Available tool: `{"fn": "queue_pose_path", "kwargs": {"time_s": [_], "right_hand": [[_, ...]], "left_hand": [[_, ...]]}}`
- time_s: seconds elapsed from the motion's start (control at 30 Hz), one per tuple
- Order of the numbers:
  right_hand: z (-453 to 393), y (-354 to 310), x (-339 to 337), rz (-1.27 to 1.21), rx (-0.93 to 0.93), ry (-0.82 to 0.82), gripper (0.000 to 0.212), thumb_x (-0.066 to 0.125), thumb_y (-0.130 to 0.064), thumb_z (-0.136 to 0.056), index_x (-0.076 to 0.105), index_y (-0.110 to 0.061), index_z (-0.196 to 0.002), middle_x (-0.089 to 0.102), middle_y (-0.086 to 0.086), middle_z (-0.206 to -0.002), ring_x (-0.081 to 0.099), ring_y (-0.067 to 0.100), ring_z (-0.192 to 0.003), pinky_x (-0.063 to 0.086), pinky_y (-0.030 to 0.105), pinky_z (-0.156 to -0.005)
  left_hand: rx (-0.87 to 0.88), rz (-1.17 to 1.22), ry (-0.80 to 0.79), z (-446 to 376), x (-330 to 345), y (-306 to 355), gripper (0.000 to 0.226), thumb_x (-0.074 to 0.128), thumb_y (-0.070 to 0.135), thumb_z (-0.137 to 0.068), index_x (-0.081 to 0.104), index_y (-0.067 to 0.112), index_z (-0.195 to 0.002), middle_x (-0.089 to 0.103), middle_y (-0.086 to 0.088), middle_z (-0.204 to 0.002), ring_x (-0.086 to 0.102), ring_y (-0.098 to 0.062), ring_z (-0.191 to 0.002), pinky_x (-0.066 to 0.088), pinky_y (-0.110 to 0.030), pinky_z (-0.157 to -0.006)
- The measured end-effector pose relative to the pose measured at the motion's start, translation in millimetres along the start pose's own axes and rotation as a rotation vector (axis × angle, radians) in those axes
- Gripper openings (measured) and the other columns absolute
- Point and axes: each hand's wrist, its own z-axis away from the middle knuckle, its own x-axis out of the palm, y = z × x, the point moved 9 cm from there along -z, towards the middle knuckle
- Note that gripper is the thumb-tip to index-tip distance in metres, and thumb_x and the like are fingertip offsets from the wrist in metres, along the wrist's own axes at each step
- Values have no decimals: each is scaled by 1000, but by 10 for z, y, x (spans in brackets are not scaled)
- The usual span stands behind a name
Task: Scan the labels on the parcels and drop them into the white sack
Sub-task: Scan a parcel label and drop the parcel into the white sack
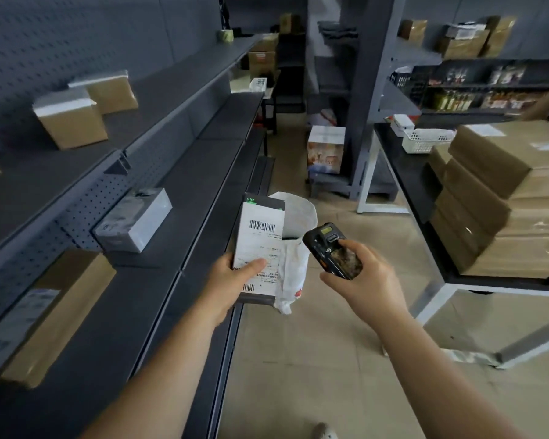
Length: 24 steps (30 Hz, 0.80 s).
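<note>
A: Where's the parcel right now?

B: In the left hand, label facing up, thumb pressed across the paper and the other fingers hidden underneath. It's held just over the mouth of the white sack on the floor by the shelf.

A: And the scanner?

B: The right hand wraps it, fingers curled round the body, its nose aimed towards the label.

A: How should the scan go?

B: I'd tip the scanner at the top barcode, keep the parcel steady, and shift that thumb if it covers any print. Then let go straight above the opening.

A: What's in the sack?

B: Can't tell; the parcel blocks the inside. The white basket on the surface to the right looks empty, though I can't be sure.
</note>
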Motion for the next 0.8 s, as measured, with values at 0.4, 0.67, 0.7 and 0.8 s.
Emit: {"fn": "queue_pose_path", "kwargs": {"time_s": [0.4,0.67,0.7,0.8], "right_hand": [[-2102,684,93,-32,37,-50,63,83,-36,-71,58,-37,-129,53,-21,-116,52,3,-103,45,26,-85],[-3097,1145,821,21,125,-144,63,83,-38,-72,58,-37,-129,57,-17,-123,52,5,-97,44,27,-79],[-3233,1202,933,21,144,-157,63,83,-38,-72,57,-37,-130,56,-17,-124,54,6,-99,44,27,-79],[-3644,1367,1300,24,180,-188,64,84,-36,-71,58,-34,-130,53,-18,-119,54,8,-103,45,26,-83]], "left_hand": [[-60,-62,37,-1911,777,290,21,74,19,-86,69,20,-107,76,4,-96,73,-10,-85,55,-20,-64],[-177,-142,20,-3157,797,-60,15,74,21,-86,69,26,-99,75,7,-94,72,-8,-85,53,-19,-64],[-190,-152,19,-3353,777,-122,14,75,21,-86,69,27,-98,75,8,-94,72,-8,-85,53,-19,-64],[-236,-152,-1,-3973,750,-348,13,74,19,-87,67,26,-95,72,12,-87,70,-2,-76,51,-14,-57]]}}
